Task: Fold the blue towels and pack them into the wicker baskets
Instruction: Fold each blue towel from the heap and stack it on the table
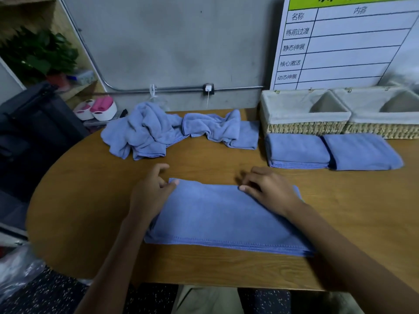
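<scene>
Hands work at a half-folded blue towel [226, 218] lying flat on the wooden table [90, 211], its stitched hem toward the person. The left hand [150, 193] sits at the towel's far left corner, thumb and curled fingers pinching the fabric edge there. The right hand [269, 189] rests on the far right corner, fingers bent down onto the cloth; whether they actually nip the edge or only press it, I cannot tell.

Beyond the left fingertips, well apart from them, a heap of crumpled blue towels [145, 130] sprawls near the wall, with another rumpled towel [222, 130] trailing just to its right. Beyond the right fingertips lie two folded towels, one [297, 150] touching the next [360, 152], side by side. Just behind those stand two cloth-lined wicker baskets, the nearer [303, 128] beside the farther [385, 130], against a white chart board [344, 46].
</scene>
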